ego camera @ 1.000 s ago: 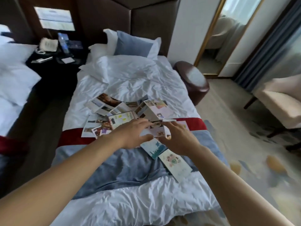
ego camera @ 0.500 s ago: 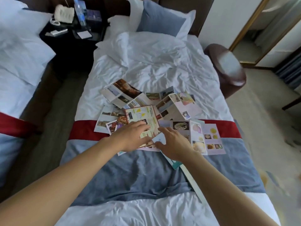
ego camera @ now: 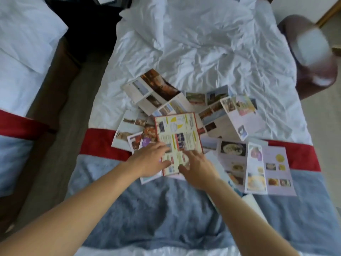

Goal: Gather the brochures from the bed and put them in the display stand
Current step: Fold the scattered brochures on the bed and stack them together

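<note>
Several brochures lie fanned out across the bed [ego camera: 193, 52], on the white sheet and the red and grey runner [ego camera: 103, 145]. A cream brochure with a red border [ego camera: 178, 132] lies on top in the middle. My left hand [ego camera: 150, 160] rests on its lower left part, fingers stretched over the paper. The fingertips of my right hand [ego camera: 197, 169] touch its lower right corner. To the right lies a pale purple food brochure [ego camera: 273, 167], and a brochure with brown photos [ego camera: 153, 89] lies farther up. No display stand is in view.
A second bed [ego camera: 24, 52] stands at the left across a narrow floor gap [ego camera: 60, 108]. A dark nightstand [ego camera: 88, 24] is at the top left. A brown round stool [ego camera: 310, 58] stands beside the bed at the right.
The view has tilted down and come closer to the bed. The cream brochure is now on top of the pile, and both hands have come together on its lower end.
</note>
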A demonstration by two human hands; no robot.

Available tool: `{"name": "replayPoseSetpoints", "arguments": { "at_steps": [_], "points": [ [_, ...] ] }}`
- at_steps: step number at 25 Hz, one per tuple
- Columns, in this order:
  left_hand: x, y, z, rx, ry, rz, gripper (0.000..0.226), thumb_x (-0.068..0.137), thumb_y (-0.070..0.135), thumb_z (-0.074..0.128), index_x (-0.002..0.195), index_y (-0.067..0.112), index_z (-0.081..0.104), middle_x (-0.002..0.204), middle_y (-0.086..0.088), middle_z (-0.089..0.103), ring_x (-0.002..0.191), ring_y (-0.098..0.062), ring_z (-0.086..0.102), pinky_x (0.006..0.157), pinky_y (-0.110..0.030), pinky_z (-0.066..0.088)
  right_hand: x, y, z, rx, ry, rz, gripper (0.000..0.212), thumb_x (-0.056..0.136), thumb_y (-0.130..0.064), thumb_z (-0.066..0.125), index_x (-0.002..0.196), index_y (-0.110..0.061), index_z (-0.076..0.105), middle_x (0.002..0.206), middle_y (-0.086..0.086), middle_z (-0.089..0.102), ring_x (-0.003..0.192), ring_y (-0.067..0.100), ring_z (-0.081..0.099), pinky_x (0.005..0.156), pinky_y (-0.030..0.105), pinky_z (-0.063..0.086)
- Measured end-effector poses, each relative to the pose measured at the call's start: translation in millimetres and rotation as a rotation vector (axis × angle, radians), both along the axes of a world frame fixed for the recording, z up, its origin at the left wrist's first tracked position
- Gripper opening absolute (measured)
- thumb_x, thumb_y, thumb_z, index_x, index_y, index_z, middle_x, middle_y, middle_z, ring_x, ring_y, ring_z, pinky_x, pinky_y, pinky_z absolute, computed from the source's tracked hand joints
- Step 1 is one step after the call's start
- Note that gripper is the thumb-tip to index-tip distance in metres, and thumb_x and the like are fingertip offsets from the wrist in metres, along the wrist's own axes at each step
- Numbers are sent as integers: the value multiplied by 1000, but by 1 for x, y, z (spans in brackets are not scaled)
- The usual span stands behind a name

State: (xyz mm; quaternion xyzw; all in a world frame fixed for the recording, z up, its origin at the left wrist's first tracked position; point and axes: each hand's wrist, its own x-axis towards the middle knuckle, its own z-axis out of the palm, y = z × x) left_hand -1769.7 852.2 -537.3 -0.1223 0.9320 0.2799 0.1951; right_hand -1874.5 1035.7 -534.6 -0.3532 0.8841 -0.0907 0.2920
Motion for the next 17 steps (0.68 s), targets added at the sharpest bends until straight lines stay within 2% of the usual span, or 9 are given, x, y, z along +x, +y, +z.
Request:
{"name": "replayPoseSetpoints", "arguments": {
  "at_steps": [2, 6, 11, 17],
  "points": [
    [-11, -9, -15, -20, -11, 4, 61, 97, 55, 46, 150, 29, 32, 157, 13, 28, 140, -12, 33, 107, -38, 39, -10, -6, -16, 4, -27, 12, 64, 94, -47, 57, 150, -25, 37, 150, 1, 47, 132, 26, 48, 105, 44, 46],
    [-37, -27, -45, -37, -79, -12, 64, 97, 60, 41, 152, 30, 29, 160, 11, 23, 145, -11, 26, 111, -39, 35, -35, -17, -48, 11, -50, 7, 59, 94, -47, 57, 147, -28, 40, 150, -4, 46, 133, 21, 47, 107, 43, 45],
    [-89, -41, -83, -65, -103, -19, 65, 96, 59, 43, 151, 28, 31, 157, 10, 28, 141, -14, 31, 109, -44, 39, -73, -27, -81, 27, -42, -5, 60, 95, -44, 57, 149, -25, 39, 152, -3, 43, 136, 22, 43, 108, 47, 44],
    [-142, -60, -129, -200, -14, -22, 65, 94, 51, 52, 150, 23, 33, 159, 1, 26, 144, -21, 26, 107, -49, 41, -106, -49, -121, 6, -19, -7, 55, 94, -41, 57, 145, -25, 41, 148, -1, 45, 130, 22, 47, 101, 46, 48]
  ]
}}
